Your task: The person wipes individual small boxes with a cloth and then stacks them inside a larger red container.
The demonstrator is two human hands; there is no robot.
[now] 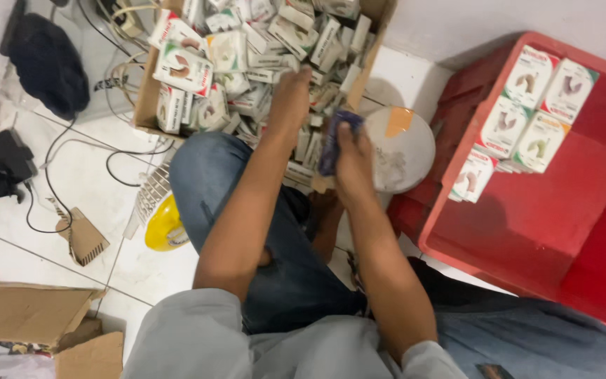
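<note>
My left hand (pixel 290 91) reaching into cardboard box (pixel 150 84) of small product cartons (pixel 247 63), finger state hidden. Right hand (pixel 352 158) clenched on dark blue cloth (pixel 332 140), beside box. Picking step, I judge; next needs firm pinch on 1 carton.

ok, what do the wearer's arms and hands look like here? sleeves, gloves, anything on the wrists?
Both hands, left hand and right hand, are bare: no gloves. Forearms are uncovered, with no watch or band visible. Light grey sleeves end around the elbows.
</note>
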